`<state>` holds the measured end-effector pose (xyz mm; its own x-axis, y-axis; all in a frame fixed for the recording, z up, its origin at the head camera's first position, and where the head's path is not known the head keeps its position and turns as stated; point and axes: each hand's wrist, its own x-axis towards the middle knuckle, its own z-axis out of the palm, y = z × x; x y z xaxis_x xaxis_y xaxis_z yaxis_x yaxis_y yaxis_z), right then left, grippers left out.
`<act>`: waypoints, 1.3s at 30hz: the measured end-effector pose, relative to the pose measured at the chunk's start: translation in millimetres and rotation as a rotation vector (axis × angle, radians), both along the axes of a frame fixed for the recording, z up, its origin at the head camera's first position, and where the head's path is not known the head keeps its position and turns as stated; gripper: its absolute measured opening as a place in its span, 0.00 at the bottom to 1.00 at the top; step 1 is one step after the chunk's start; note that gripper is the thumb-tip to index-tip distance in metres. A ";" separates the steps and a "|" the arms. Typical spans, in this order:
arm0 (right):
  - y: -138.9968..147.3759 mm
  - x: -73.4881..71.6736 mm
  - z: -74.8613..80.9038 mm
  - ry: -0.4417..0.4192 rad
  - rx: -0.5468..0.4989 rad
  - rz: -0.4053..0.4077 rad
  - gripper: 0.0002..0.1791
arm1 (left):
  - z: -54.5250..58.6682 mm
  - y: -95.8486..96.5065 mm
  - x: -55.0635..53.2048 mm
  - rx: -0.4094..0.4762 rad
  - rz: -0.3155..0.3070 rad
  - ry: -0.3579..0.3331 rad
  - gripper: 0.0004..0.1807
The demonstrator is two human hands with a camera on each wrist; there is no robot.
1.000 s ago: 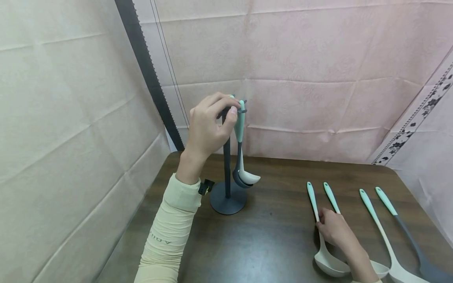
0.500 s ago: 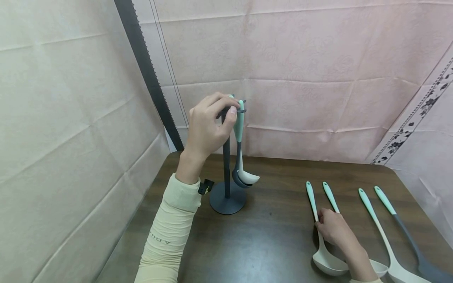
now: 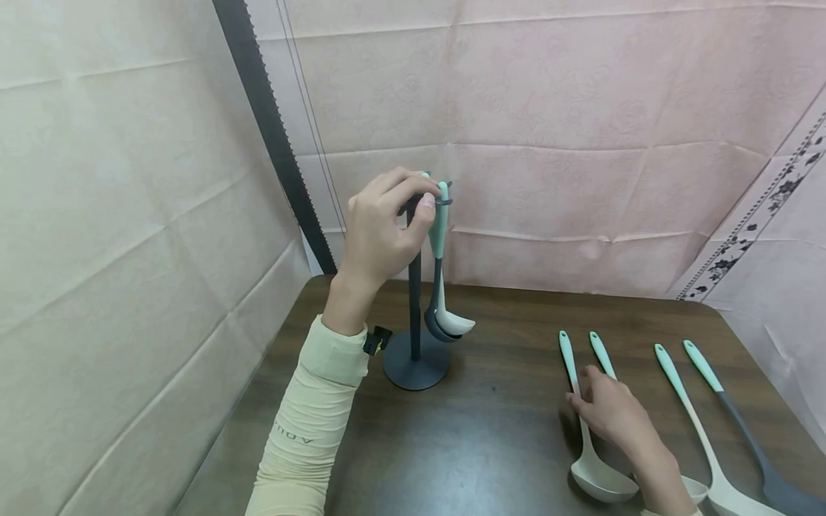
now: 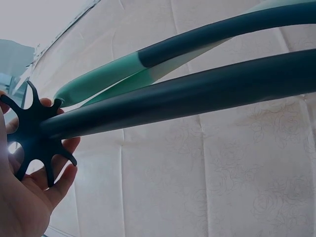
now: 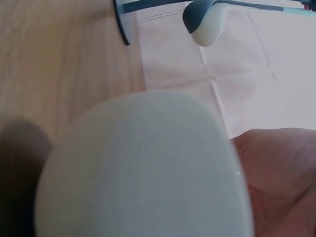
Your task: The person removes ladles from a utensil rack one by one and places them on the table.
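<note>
My left hand grips the hooked top of a dark utensil stand, fingers curled over its hooks. Two mint-handled utensils hang there on its right: a dark ladle and a white one behind it. At the table's right, my right hand is at the handle of a white ladle, with thumb and forefinger spread about it. Contact is unclear. That ladle's pale bowl fills the right wrist view. Beneath the right hand runs another mint handle, its middle hidden.
Farther right lie a white long-handled utensil and a dark grey one, both heads cut off by the frame. The brown table meets cloth-covered walls behind and at the sides.
My right hand has shifted slightly up the ladle's handle, and its thumb and forefinger have spread apart. The left hand and the stand have stayed in place.
</note>
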<state>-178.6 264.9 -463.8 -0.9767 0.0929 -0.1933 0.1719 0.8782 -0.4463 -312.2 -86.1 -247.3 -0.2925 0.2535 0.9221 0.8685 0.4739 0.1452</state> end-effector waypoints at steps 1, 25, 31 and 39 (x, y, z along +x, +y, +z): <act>-0.4 0.3 1.8 0.017 0.001 0.002 0.35 | 0.2 0.2 0.0 -0.001 -0.001 -0.001 0.22; -20.8 2.4 37.0 0.199 0.018 0.053 0.49 | 0.4 -0.5 0.9 0.005 0.004 -0.006 0.22; -27.3 -1.7 43.6 0.208 0.004 0.057 0.50 | -0.6 -1.0 1.6 -0.003 0.007 -0.013 0.22; -38.2 -3.9 57.5 0.269 0.021 0.053 0.55 | 0.2 -0.3 2.0 -0.004 0.002 -0.005 0.22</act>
<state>-182.5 226.7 -406.3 -0.9963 0.0418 0.0756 0.0032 0.8923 -0.4514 -310.2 -86.4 -247.1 -0.2972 0.2569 0.9196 0.8670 0.4761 0.1472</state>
